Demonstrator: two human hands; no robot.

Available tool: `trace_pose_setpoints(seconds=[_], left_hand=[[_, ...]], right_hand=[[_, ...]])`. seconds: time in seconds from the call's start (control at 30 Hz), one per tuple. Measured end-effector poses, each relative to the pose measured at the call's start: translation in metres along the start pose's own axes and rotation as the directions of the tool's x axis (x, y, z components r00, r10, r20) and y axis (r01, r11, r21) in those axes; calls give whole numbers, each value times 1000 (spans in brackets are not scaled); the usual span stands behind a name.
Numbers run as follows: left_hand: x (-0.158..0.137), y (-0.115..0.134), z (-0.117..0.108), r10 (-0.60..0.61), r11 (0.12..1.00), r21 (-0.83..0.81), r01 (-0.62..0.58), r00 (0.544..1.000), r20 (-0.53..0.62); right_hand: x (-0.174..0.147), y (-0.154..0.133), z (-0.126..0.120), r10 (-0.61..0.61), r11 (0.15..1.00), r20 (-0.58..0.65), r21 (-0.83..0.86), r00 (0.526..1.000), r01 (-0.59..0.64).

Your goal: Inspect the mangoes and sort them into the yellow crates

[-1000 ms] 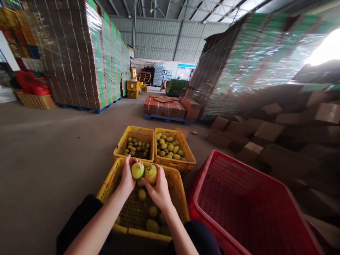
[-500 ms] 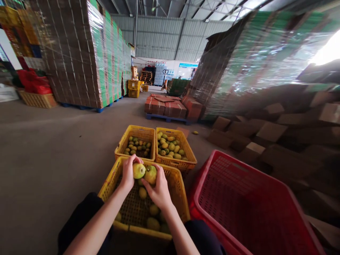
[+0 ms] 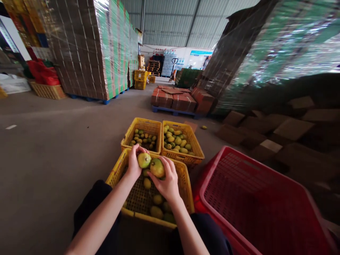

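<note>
Above the near yellow crate, my left hand is closed round a rounded yellow-green fruit, one end of it turned toward me. Close beside it, my right hand grips a second, slightly larger yellow-green fruit between thumb and fingers. The two fruits sit side by side, almost touching. Below my hands, several more such fruits lie in the crate, mostly on its right side. My forearms hide part of the crate.
Two more yellow crates, a left one and a right one, hold similar fruit just beyond. A large red crate stands to my right. Flattened cartons are heaped farther right. Behind are strapped cartons on a blue pallet and tall wrapped stacks.
My view has tilted down and turned slightly left, so the scene sits higher and more to the right. Both fruits remain in my hands, the left one turned a little.
</note>
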State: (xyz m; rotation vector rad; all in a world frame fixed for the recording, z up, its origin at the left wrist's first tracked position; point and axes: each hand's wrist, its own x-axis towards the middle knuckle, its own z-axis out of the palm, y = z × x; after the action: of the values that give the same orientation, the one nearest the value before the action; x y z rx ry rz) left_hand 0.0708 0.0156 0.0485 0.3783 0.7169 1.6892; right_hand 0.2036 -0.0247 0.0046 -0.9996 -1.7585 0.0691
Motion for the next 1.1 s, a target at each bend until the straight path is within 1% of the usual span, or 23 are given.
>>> trace_pose_setpoints(seconds=[0.07,0.1,0.13,0.17,0.2,0.23,0.27,0.3,0.33,0.37,0.4,0.43,0.47,0.57,0.6,0.7,0.77,0.8,0.83,0.87,0.93,1.0,1.1], left_hand=[[-1,-1,1,-32,999,-31,31,999,-28],[-1,-2,1,-85,994,-69,81,994,-67],[0,-2,1,-169,981,-118,155,979,-117],[0,-4,1,-271,954,-177,242,948,-165],[1,-5,0,-368,917,-243,318,908,-201],[2,-7,0,-445,877,-302,373,868,-220],[3,-9,-1,-497,845,-347,407,838,-225],[4,-10,-2,-523,825,-376,422,822,-226],[5,-12,-3,-529,819,-386,424,818,-226],[5,-13,-3,-522,823,-385,417,822,-227],[5,-13,-3,-514,830,-375,413,828,-226],[5,-13,-4,-506,836,-362,412,834,-219],[5,-12,-3,-500,840,-353,411,840,-211],[4,-8,-1,-530,825,-336,454,828,-183],[4,-7,0,-550,815,-333,474,813,-188],[1,-6,1,-587,799,-316,511,776,-229],[0,-7,1,-607,789,-288,543,760,-230],[-1,-8,1,-625,776,-272,569,751,-212],[-1,-9,0,-638,765,-260,589,748,-185],[-1,-10,-1,-640,762,-254,595,753,-156],[0,-11,-1,-604,785,-257,563,788,-118],[0,-10,0,-516,838,-277,470,847,-124],[1,-8,1,-408,894,-264,362,901,-148]], right_hand=[[2,-2,0,103,992,-33,71,994,-100],[3,-4,1,181,977,-50,124,982,-174],[5,-5,2,279,945,-59,193,959,-263],[6,-5,3,391,889,-54,280,919,-362],[8,-6,5,513,799,-35,386,858,-462],[9,-6,6,629,671,2,504,778,-544],[11,-5,7,726,510,61,620,685,-596],[13,-5,8,793,334,136,717,593,-612],[14,-4,8,829,164,222,782,514,-602],[16,-4,7,837,17,308,812,453,-583],[18,-4,6,826,-99,387,816,411,-570],[20,-5,4,805,-184,453,804,383,-566],[22,-6,2,786,-243,502,788,361,-566],[27,-11,-5,767,-343,569,753,295,-562],[29,-12,-6,772,-371,580,743,259,-558],[32,-12,-9,777,-471,618,696,119,-541],[31,-9,-7,763,-524,644,667,56,-530],[30,-7,-6,755,-537,655,655,45,-531],[28,-4,-4,748,-536,661,648,50,-541],[25,-1,-2,748,-508,659,648,82,-568],[19,4,3,752,-392,630,665,194,-636],[15,7,6,754,-257,577,699,314,-667],[13,4,6,754,5,427,756,499,-655]])
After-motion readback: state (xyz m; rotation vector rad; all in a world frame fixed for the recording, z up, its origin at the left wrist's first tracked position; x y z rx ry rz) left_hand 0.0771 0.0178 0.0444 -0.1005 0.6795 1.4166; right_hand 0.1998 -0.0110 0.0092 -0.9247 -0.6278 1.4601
